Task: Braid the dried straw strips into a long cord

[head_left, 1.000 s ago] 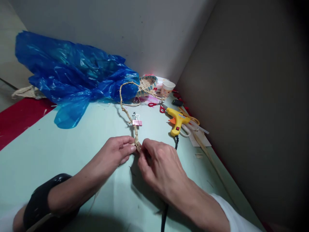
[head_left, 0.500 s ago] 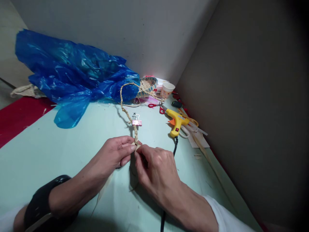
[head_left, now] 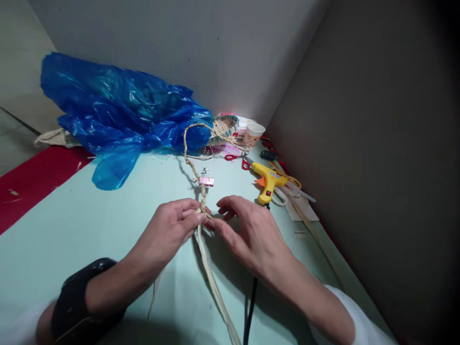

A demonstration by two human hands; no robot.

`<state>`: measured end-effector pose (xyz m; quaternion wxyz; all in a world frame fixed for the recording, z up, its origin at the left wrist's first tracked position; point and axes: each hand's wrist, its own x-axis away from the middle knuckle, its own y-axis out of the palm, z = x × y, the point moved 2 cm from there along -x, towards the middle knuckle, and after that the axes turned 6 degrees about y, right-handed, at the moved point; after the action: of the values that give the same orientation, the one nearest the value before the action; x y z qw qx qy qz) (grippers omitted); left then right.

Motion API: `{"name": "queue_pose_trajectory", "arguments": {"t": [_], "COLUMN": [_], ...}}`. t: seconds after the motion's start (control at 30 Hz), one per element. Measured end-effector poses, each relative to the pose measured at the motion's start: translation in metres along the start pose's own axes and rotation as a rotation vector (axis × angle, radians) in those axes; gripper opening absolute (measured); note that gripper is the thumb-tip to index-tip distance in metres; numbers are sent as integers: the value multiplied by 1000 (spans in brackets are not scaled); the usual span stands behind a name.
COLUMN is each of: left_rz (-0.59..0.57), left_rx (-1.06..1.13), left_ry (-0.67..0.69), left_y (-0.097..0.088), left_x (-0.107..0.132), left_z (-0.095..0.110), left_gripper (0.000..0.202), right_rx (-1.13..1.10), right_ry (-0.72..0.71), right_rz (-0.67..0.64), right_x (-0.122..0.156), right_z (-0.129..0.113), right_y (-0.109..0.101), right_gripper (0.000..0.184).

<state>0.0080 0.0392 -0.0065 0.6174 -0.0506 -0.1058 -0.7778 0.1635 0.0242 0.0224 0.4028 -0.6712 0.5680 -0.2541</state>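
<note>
- Both hands meet at mid-table. The left hand (head_left: 172, 227) has thumb and forefinger pinched shut on the near end of the braided straw cord (head_left: 190, 165), right where the plait stops.
- The right hand (head_left: 251, 230) is fanned open with its fingers spread. Its thumb tip touches the cord just beside the left's pinch, and nothing is clamped in it.
- From the pinch the cord runs away across the table (head_left: 72, 225), passes through a pink binder clip (head_left: 206, 180), arcs up in a loop and drops toward the woven basket (head_left: 223, 127) at the far wall.
- The loose strands (head_left: 215, 282) trail out of the pinch toward the near edge, flat and ribbon-like, beside the black cable (head_left: 250, 306) of the yellow glue gun (head_left: 269, 179).
- Handling, by the look of it: very light and dry. The plaited part is springy enough to hold its loop in the air, while the unplaited strands look limp and thin, likely to split or crease if bent hard.
- The best hold seems to be where the left hand has it, at the last crossing. A firm fingertip pinch there would stop the plait loosening, and each strand is better taken close to that point than far down its length.
- The blue plastic bag (head_left: 125, 112) and the paper cup (head_left: 253, 132) lie well apart, far left and far right of the loop.
</note>
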Motion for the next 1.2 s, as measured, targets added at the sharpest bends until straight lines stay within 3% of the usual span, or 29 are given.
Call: {"name": "queue_pose_trajectory", "arguments": {"t": [0.1,0.17,0.47,0.73,0.83,0.97,1.2], "left_rz": [-33,-38,-77,-134,-138,-69,-12], "left_rx": [-19,-20,-75,-108,-286,-738,-1354], "left_ry": [15,41,83,23,48,183,286], "left_y": [1,2,-4,-3,-6,-5,5], "left_x": [1,3,3,3,5,13,21], "left_z": [2,2,-2,4,4,11,18], "left_gripper": [17,19,17,12,11,14,20], "right_rx": [-292,-405,-394,-529,-524,-519,-554], "right_ry": [-6,1,-33,137,179,191,233], "right_rz": [-228,-287,-219,-229,-213,-170,-80], "right_x": [-8,-10,-11,-8,-7,-7,-6], "right_z": [5,6,3,8,6,4,2], "right_y": [5,10,16,26,28,29,30], "right_gripper": [19,18,27,32,31,30,27]}}
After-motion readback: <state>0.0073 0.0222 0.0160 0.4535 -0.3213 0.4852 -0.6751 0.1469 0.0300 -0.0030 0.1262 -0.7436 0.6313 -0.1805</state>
